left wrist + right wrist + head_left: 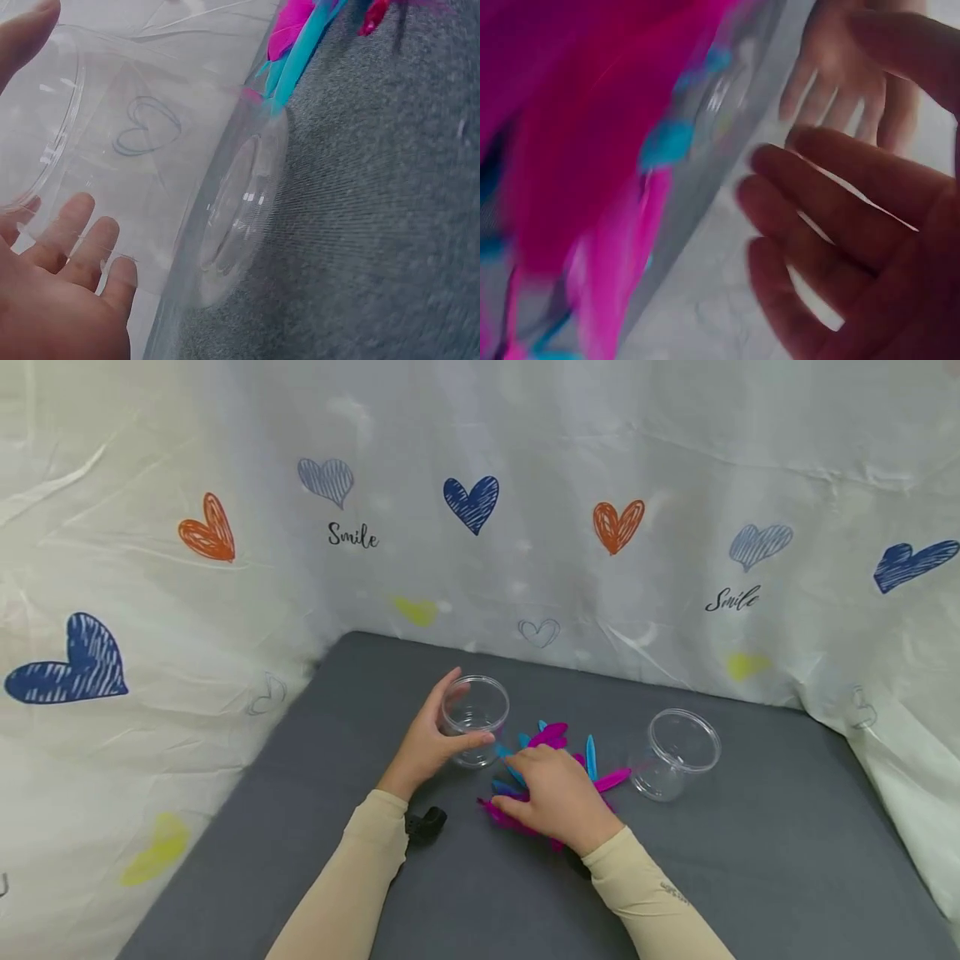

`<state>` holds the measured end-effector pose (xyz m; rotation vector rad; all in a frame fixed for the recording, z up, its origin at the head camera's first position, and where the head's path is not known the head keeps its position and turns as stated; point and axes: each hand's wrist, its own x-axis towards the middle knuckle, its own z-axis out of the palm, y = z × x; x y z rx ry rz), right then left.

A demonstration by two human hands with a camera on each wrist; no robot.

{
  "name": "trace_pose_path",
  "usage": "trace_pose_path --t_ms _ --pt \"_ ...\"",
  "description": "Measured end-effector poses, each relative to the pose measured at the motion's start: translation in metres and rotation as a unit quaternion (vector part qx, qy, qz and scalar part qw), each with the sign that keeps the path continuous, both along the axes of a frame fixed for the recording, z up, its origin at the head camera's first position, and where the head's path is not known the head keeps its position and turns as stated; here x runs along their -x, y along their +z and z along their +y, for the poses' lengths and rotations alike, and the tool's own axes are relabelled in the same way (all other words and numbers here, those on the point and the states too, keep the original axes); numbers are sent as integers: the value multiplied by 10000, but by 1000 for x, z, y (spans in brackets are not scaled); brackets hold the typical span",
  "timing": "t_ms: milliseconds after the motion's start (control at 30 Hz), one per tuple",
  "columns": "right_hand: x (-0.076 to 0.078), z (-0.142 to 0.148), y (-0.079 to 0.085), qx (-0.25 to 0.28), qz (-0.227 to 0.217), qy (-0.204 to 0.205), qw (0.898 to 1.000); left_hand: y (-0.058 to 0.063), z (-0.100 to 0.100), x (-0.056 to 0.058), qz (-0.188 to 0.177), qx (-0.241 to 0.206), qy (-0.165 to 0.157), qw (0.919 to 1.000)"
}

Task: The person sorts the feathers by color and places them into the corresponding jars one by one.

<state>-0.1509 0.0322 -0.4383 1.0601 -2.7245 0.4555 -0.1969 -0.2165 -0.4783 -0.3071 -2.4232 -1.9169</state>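
My left hand (427,745) grips a clear plastic jar (480,720), thumb on the near side and fingers round the far side. The jar stands upright on the grey cloth, its rim open at the top. In the left wrist view the fingers show against the jar's clear wall (161,187). My right hand (561,793) is over a pile of magenta feathers (551,734) and blue feathers (591,757), hiding part of it. The right wrist view shows its fingers (825,202) slightly bent and spread, with no feather between them.
A second clear jar (681,747) stands right of the feathers. The grey cloth (292,852) covers the table up to a white curtain (540,568) printed with hearts, behind and at both sides. A black wrist device (427,825) shows beside the left wrist.
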Motion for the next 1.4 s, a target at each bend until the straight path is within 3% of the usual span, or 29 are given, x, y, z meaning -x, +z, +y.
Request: trace_pose_path --t_ms 200,467,633,800,900,1067,1400 --pt "-2 -21 -8 -515 -195 180 9983 -4 13 -3 -69 -65 -132 9999" --pt "-1 -34 -16 -1016 -598 -6 9930 -8 18 -6 -200 -97 -266 9994" --pt "2 -36 -20 -945 -677 27 9932 -7 14 -4 -306 -144 -362 9988" --pt "8 -40 -18 -721 -526 231 9957 -4 7 0 -204 -142 -323 9992" --pt "11 -41 -18 -661 -662 274 9952 -3 4 3 -191 -122 -318 9992" --pt "10 -37 -7 -410 -1016 249 9937 -3 3 5 -224 -126 -340 9991" --pt "12 -19 31 344 -911 86 9952 -5 0 3 -121 -69 -215 9997"
